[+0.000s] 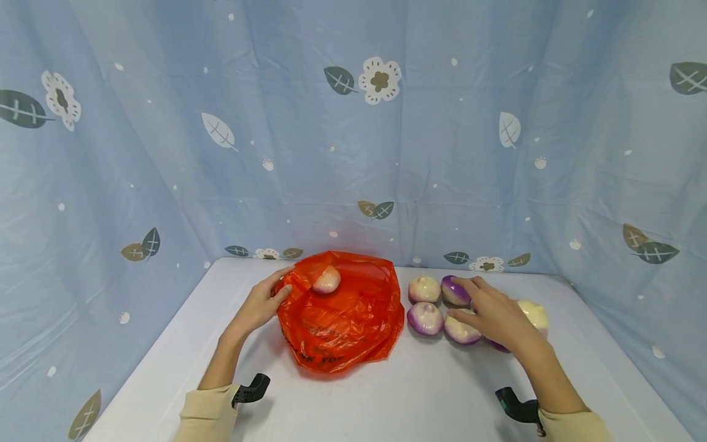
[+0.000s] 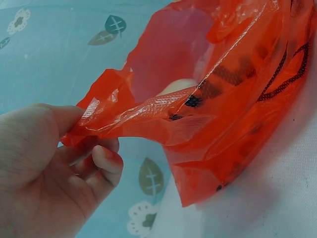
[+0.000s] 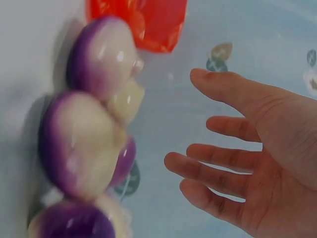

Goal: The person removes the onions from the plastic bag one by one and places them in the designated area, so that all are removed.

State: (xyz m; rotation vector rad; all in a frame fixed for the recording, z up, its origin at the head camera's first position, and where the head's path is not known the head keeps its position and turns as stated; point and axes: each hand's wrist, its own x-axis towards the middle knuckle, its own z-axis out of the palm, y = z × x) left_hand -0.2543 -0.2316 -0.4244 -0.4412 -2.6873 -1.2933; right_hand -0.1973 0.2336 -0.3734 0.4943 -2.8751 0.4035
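Observation:
My left hand (image 1: 259, 307) pinches the rim of a red plastic bag (image 1: 353, 325) between thumb and fingers; the left wrist view shows the bag's film (image 2: 148, 119) drawn out from that grip. Within the bag's mouth is one pale onion (image 1: 327, 280). To the bag's right stand several purple-and-white onions, among them one (image 1: 425, 318) near the bag and another (image 1: 424, 290) behind it. Over this group hovers my right hand (image 1: 497, 310), partly hiding some onions. In the right wrist view its fingers are spread and hold nothing, apart from the nearest onion (image 3: 84, 146).
A white table (image 1: 431, 399) carries everything. Behind it and at both sides hangs a blue curtain (image 1: 309, 153) with leaf and flower prints. Farther right, a pale onion (image 1: 533, 316) sits beyond my right hand. Black camera mounts (image 1: 519, 406) are on both wrists.

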